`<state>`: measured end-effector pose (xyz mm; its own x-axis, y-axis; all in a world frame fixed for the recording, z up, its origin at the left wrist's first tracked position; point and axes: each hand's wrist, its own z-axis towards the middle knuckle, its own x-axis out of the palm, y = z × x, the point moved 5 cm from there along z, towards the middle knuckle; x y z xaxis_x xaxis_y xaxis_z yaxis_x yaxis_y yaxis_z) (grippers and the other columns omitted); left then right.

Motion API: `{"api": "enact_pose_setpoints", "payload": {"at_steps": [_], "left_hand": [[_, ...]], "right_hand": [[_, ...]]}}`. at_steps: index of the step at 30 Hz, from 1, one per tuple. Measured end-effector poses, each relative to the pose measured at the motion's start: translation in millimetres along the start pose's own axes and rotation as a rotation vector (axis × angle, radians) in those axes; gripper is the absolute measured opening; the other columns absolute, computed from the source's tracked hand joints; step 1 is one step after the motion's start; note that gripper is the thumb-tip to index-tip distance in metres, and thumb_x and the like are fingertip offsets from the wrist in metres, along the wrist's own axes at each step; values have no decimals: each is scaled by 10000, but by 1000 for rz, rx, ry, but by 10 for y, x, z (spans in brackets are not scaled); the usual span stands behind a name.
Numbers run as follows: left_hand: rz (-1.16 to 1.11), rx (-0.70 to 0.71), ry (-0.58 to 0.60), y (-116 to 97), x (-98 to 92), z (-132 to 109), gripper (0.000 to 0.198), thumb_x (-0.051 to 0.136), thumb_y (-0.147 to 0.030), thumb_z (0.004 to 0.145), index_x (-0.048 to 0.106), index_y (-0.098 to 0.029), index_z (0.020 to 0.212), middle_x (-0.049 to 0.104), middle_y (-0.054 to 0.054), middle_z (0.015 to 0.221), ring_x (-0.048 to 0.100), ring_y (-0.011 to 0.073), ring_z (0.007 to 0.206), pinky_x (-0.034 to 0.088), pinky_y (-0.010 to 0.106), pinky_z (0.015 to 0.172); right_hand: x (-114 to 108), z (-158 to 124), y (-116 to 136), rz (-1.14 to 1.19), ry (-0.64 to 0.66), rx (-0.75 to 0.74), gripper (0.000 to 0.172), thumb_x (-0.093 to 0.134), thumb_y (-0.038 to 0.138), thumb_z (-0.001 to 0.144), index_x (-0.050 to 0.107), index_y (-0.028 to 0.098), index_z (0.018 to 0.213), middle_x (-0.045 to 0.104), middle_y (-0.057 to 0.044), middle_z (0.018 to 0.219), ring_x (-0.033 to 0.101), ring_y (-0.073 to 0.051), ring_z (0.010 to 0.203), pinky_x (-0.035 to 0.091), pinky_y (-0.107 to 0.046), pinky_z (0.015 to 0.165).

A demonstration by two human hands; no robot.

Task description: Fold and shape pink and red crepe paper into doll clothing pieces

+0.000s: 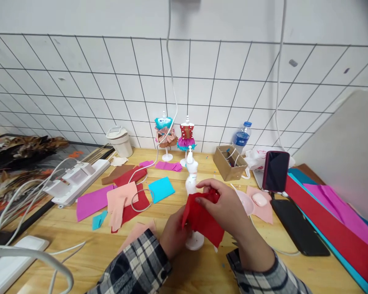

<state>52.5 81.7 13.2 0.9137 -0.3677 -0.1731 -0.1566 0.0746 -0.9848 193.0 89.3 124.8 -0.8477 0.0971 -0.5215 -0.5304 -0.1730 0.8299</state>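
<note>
Thin red cloth [205,218] w/ straight edges: R hand [228,205] pinches its 2 o'clock; L hand [174,232] at 8, grip unclear. Smooth, curvy white mannequin [191,181] @ their 12.

No wording can be read with certainty. At the far right, against the wall, the clear plastic water bottle [246,129] with a blue cap bears a blue wraparound label [241,139]; white characters stand on it, apparently Chinese, but too small and soft to make out. Nearer and to the right of it, the crumpled white plastic bag [252,157] carries red print [261,152], broken up by the folds and illegible.
</note>
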Motion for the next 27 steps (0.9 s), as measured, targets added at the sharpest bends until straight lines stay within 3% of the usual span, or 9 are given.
{"api": "enact_pose_setpoints", "payload": {"at_steps": [2,5,8,13,17,19,22,24,27], "left_hand": [[33,12,7,-16,-3,-31,146,632,-244,832,650,-159,950,687,17,794,629,182,698,508,301,648],[171,47,-30,-36,-19,-47,56,605,-167,774,659,-182,781,694,9,707,617,189,636,454,284,601],[263,82,-34,-58,-24,-54,97,584,-172,783,668,-193,738,715,23,748,628,211,677,449,295,633],[280,147,36,-66,-30,-60,215,520,-205,859,700,-218,977,727,39,873,628,215,755,470,314,716],[-86,160,79,-90,-120,-34,551,624,-349,823,512,-228,1348,580,90,1339,514,292,1218,369,416,1044],[-377,154,95,-225,-193,-13,686,585,-478,837,375,-243,1446,444,80,1477,339,295,1385,246,445,1141],[-434,169,28,-579,-301,30,786,500,-647,844,339,-199,1470,376,113,1515,254,301,1430,156,433,1181],[-334,86,46,-761,-291,76,881,701,-556,751,311,-248,1478,381,105,1513,292,322,1412,246,441,1150],[-276,-12,94,-843,-257,152,638,719,-399,791,489,-221,1359,541,110,1384,507,319,1254,417,427,1028]], "right_hand": [[-13,11,-47,3,-38,70,326,625,219,713,640,230,1038,579,27,747,551,-145,657,427,-263,617],[-25,8,-70,14,-79,140,497,595,211,706,554,229,1201,561,44,712,536,-133,594,404,-245,561],[-29,16,-77,-63,-62,166,436,629,281,700,595,212,1129,596,31,676,561,-158,604,397,-258,551],[-77,43,-141,-147,8,245,282,649,446,719,639,202,859,696,-41,778,623,-207,682,420,-288,575],[-101,45,-157,-183,15,236,267,655,431,724,637,195,848,698,-50,754,618,-200,646,406,-279,545],[-90,36,-146,-190,6,214,277,658,431,727,640,192,865,705,-55,778,620,-199,661,406,-279,554],[-57,17,-121,-229,6,195,337,658,488,726,636,189,881,702,-60,781,612,-203,664,398,-286,558],[-42,6,-105,-251,9,185,363,650,517,729,629,189,882,692,-55,763,600,-201,652,390,-286,549],[-49,-2,-109,-274,8,192,369,641,531,737,621,185,864,685,-52,764,596,-202,654,391,-288,548]]}}
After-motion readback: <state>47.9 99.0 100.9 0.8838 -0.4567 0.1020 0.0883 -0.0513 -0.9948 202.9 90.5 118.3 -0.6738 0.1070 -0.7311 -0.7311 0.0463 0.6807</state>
